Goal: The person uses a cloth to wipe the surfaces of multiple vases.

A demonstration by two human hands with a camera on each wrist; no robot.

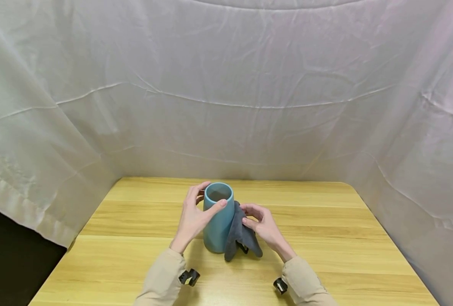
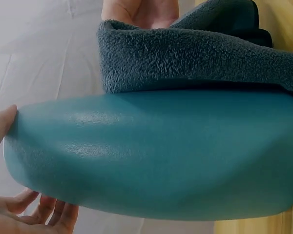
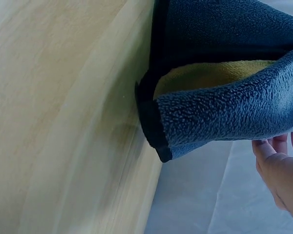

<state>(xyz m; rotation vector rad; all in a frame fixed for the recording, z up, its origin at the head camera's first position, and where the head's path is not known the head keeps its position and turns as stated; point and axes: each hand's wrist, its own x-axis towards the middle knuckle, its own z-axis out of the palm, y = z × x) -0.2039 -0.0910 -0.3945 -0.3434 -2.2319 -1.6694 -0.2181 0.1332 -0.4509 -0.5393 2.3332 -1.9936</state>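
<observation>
A tall blue vase (image 1: 215, 231) stands upright on the wooden table, its open mouth facing up. My left hand (image 1: 195, 216) grips it near the rim, thumb on the near side and fingers round the far left; the left wrist view shows thumb and fingertips on the vase's smooth wall (image 2: 151, 156). Against the vase's right side hangs a dark grey fleecy cloth (image 1: 238, 231), its lower ends drooping close to the table. My right hand (image 1: 266, 225) pinches this cloth between thumb and fingers. In the right wrist view the cloth (image 3: 224, 117) is folded over, with a dark edging and a yellowish inside.
The light wooden table (image 1: 337, 238) extends on both sides of the vase. A pale fabric curtain (image 1: 249, 140) encloses its back and sides. Black wrist devices show near both beige sleeves (image 1: 163, 276). A dark area (image 1: 12, 250) lies beyond the table's left edge.
</observation>
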